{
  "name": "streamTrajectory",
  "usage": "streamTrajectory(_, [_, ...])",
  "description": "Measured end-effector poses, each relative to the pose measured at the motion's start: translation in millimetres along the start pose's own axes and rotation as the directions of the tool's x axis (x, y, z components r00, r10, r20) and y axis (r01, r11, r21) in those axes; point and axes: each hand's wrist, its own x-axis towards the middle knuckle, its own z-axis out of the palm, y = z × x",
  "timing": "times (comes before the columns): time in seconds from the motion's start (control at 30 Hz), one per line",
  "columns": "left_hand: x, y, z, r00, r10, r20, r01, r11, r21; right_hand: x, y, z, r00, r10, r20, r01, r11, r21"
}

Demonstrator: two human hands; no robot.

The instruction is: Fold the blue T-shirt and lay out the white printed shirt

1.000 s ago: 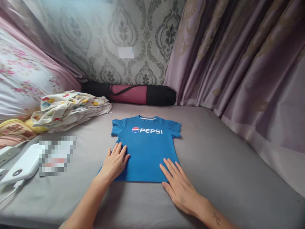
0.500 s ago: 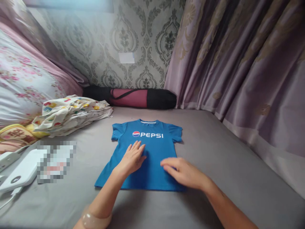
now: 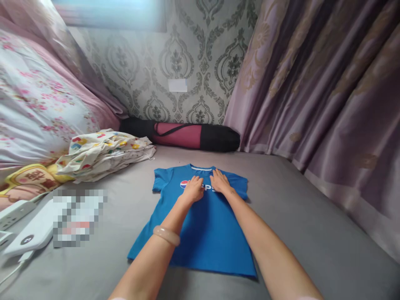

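Observation:
A blue T-shirt (image 3: 215, 233) with a "PEPSI" print lies spread face up on the grey bed sheet, its collar at the far end and its hem towards me. My left hand (image 3: 193, 189) rests over the print and hides some of its letters; its fingers are slightly bent and apart, with nothing in them. Just right of it, my right hand (image 3: 220, 182) lies flat on the upper chest, fingers stretched towards the collar. A pale bangle (image 3: 166, 236) circles my left wrist.
A crumpled patterned cloth (image 3: 106, 154) and a yellow plush item (image 3: 29, 181) lie at left. Nearer are a white power bank (image 3: 40, 227) with a cable and a power strip (image 3: 15, 213). A black and maroon roll bag (image 3: 181, 135) lies along the wall; curtains (image 3: 296, 83) hang at right.
Both hands have moved forward over the shirt, from its middle and lower right to the print and collar area. My view has shifted slightly.

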Motion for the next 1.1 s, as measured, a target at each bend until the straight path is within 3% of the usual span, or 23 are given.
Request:
streamTrajectory(0.17, [21, 3, 7.5, 0.998, 0.047, -0.036, -0.048, 0.998, -0.039, 8, -7, 16, 0.999, 0.016, -0.046, -0.016, 1.000, -0.005])
streamTrajectory(0.27, [33, 3, 13.1, 0.993, 0.104, -0.058, -0.107, 0.992, -0.063, 9, 0, 12, 0.999, -0.001, -0.043, 0.001, 1.000, 0.010])
streamTrajectory(0.5, [60, 0, 22.0, 0.970, 0.220, -0.098, -0.231, 0.967, -0.111, -4, 49, -21, 0.993, 0.082, -0.090, -0.082, 0.997, 0.014])
streamTrajectory(0.67, [77, 22, 31.0, 0.947, 0.317, -0.061, -0.322, 0.940, -0.112, -22, 72, -11, 0.984, 0.150, -0.093, -0.152, 0.988, -0.020])
streamTrajectory(0.77, [82, 30, 41.8, 0.956, 0.290, -0.038, -0.292, 0.952, -0.096, -25, 76, -3, 0.982, 0.157, -0.104, -0.161, 0.987, -0.027])
streamTrajectory(0.9, [82, 25, 55.5, 0.978, 0.208, -0.031, -0.209, 0.978, -0.015, -23, 77, 1, 0.981, 0.160, -0.109, -0.160, 0.987, 0.009])
streamTrajectory(1.1, [80, 23, 56.5, 0.983, 0.183, -0.018, -0.181, 0.981, 0.074, -21, 81, -7, 0.961, 0.230, -0.156, -0.200, 0.961, 0.190])
